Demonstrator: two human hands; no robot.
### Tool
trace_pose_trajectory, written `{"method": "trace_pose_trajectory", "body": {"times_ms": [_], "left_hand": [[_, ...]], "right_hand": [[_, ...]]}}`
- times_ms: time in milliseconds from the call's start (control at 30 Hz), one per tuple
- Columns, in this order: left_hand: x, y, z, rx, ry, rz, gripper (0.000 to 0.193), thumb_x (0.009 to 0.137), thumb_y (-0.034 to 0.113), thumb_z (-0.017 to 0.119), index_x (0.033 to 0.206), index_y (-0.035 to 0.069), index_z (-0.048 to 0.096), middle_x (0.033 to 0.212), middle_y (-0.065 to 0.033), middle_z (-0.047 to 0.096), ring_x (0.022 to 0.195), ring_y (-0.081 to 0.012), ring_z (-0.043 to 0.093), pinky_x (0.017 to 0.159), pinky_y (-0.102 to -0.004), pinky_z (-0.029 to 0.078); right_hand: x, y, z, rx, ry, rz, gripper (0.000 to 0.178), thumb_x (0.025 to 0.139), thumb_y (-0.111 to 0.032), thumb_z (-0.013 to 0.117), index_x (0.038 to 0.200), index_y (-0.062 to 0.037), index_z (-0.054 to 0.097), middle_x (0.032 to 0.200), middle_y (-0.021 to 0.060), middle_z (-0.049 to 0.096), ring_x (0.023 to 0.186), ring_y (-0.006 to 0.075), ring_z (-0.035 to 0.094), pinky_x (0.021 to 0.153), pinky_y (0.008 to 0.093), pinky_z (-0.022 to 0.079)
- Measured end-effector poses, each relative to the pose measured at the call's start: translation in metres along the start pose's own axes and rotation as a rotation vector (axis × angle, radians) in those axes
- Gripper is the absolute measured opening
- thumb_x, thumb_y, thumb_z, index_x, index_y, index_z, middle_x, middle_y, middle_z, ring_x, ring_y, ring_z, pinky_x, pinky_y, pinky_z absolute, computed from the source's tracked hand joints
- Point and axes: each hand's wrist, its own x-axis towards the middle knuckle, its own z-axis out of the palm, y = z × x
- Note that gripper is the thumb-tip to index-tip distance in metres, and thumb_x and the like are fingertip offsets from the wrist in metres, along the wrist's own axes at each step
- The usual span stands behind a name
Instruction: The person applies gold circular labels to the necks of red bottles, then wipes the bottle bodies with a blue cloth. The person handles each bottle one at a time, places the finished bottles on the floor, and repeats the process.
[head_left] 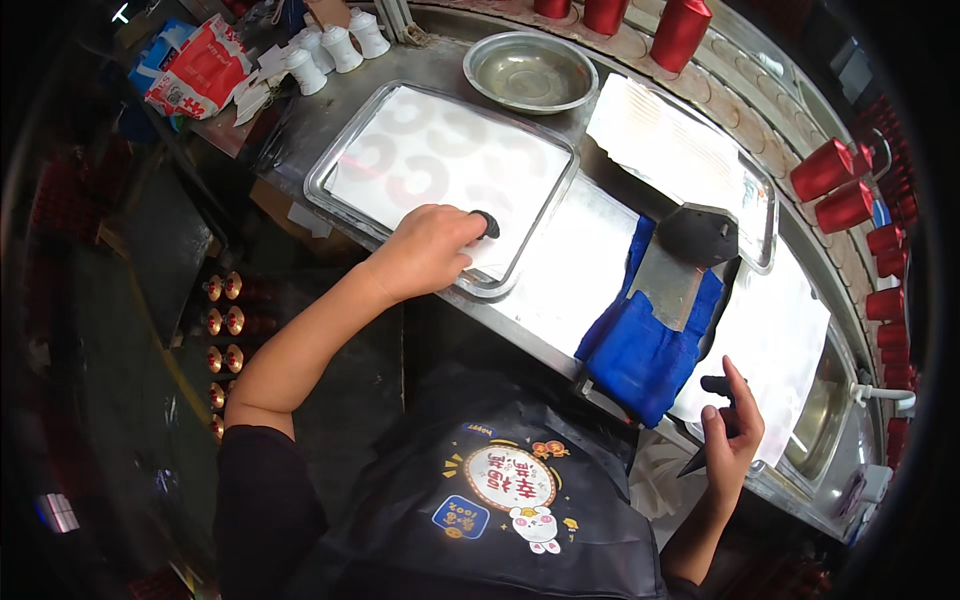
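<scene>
My left hand (pixel 428 250) is closed over the near edge of a metal tray (pixel 310 180), its fingers curled at a white sheet (pixel 470 165) lying there. A black covering (pixel 487 223) wraps one fingertip; whether the fingers pinch the sheet is hidden. Faint grey and pinkish ring shapes show through the sheet. My right hand (pixel 732 440) hovers by the near edge of the bench, index finger raised, the others curled around a dark pointed tool (pixel 693 462), mostly hidden. Another black covering (pixel 716 385) sits on a finger there. Between my hands stands a blue-covered rest (pixel 645 365) with a metal plate and black block (pixel 697 235).
A metal basin (pixel 530 72) stands behind the tray. White sheets (pixel 660 125) cover another tray at the back right. Red cups (pixel 682 32) line the curved ledge. White bottles (pixel 340 48) and a red-and-white bag (pixel 200 70) stand far left. A sink (pixel 818 420) lies right.
</scene>
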Motion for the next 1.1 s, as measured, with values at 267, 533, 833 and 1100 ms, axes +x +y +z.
{"method": "trace_pose_trajectory", "body": {"times_ms": [267, 533, 833, 1100], "left_hand": [[0.023, 0.011, 0.007, 0.074, 0.094, 0.07, 0.019, 0.07, 0.002, 0.066, 0.087, 0.004, 0.059, 0.078, -0.0127, 0.062, 0.083, -0.0358, 0.062, 0.073, -0.0467, 0.049], [0.017, 0.014, 0.014, 0.13, 0.142, 0.119, 0.019, 0.067, 0.002, 0.068, 0.083, 0.003, 0.058, 0.073, -0.0122, 0.059, 0.078, -0.0349, 0.062, 0.067, -0.0466, 0.048], [0.017, 0.019, 0.015, 0.149, 0.135, 0.1, 0.018, 0.069, 0.004, 0.068, 0.085, 0.003, 0.058, 0.075, -0.0122, 0.061, 0.079, -0.0349, 0.063, 0.069, -0.0468, 0.05], [0.015, 0.023, 0.015, 0.165, 0.117, 0.062, 0.016, 0.071, 0.002, 0.066, 0.085, 0.003, 0.059, 0.074, -0.0136, 0.062, 0.078, -0.0364, 0.064, 0.069, -0.0472, 0.051]], "right_hand": [[0.04, 0.016, 0.001, 0.023, -0.054, 0.054, 0.064, 0.077, 0.001, 0.064, 0.14, -0.0009, 0.06, 0.11, 0.0088, 0.071, 0.055, 0.0009, 0.037, 0.052, 0.0178, 0.03], [0.048, 0.02, 0.011, -0.044, -0.074, 0.011, 0.066, 0.075, 0.005, 0.065, 0.14, -0.0026, 0.061, 0.109, 0.0079, 0.071, 0.054, 0.0018, 0.037, 0.052, 0.0188, 0.03], [0.041, 0.03, 0.01, -0.05, -0.067, 0.0, 0.064, 0.076, 0.005, 0.065, 0.14, -0.0027, 0.061, 0.106, 0.0063, 0.07, 0.055, 0.002, 0.036, 0.053, 0.0192, 0.029], [0.041, 0.033, 0.013, -0.045, -0.058, 0.002, 0.064, 0.077, 0.006, 0.064, 0.14, -0.0027, 0.061, 0.102, 0.0047, 0.069, 0.056, 0.0019, 0.036, 0.053, 0.0195, 0.029]]}}
